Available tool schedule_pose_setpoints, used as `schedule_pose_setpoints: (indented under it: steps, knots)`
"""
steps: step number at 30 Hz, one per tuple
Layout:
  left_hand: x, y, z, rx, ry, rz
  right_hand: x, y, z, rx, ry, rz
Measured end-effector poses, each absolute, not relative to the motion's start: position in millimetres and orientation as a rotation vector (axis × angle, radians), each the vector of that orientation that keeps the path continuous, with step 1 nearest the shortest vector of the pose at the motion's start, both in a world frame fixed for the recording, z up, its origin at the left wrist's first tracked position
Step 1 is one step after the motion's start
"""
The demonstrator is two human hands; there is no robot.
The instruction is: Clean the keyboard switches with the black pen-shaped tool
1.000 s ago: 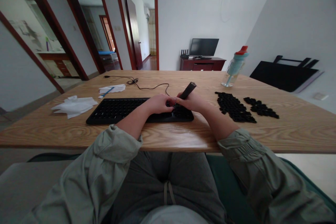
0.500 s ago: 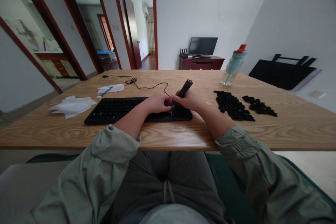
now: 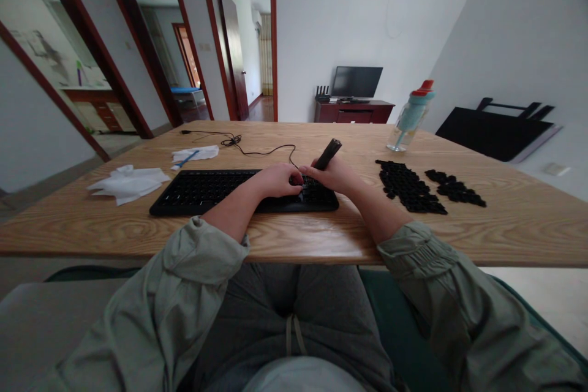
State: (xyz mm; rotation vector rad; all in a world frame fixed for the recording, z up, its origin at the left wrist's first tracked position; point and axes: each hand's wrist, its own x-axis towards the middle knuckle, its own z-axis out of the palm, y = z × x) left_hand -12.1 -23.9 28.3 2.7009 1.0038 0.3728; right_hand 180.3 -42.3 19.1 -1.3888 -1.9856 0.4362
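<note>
My hands hide the keys under them — I cannot see the tool's tip. From the left: tissues (image 3: 126, 183), then the keyboard (image 3: 206, 193) near the table (image 3: 294, 239) edge. My left hand (image 3: 275, 180) rests curled on the keyboard, gripping nothing I can see. My right hand (image 3: 333, 176) is closed around a black tool (image 3: 327, 154). Loose keycaps (image 3: 408, 187) and a bottle (image 3: 410, 115) sit right — bare wood around them.
</note>
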Motion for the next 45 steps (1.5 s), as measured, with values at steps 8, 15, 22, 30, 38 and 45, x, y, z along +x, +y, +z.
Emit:
schedule_pose_setpoints:
  steps: [8, 15, 22, 30, 38, 45]
  knots:
    - [-12, -22, 27, 2.728, 1.058, 0.343, 177, -37, 14, -1.422, -1.886, 0.444]
    - [-13, -24, 28, 2.697, 1.030, 0.384, 175, -44, 19, -1.399, -1.966, 0.373]
    - [-13, -21, 26, 2.638, 0.972, 0.465, 175, -45, 19, -1.365, -1.998, 0.343]
    - [-13, -18, 25, 2.586, 0.966, 0.460, 176, -33, 12, -1.355, -1.933, 0.444]
    - [-12, -19, 24, 2.582, 0.970, 0.434, 173, -38, 14, -1.269, -1.977, 0.470]
    - [-13, -18, 24, 2.645, 0.984, 0.432, 164, -44, 20, -1.117, -1.945, 0.535]
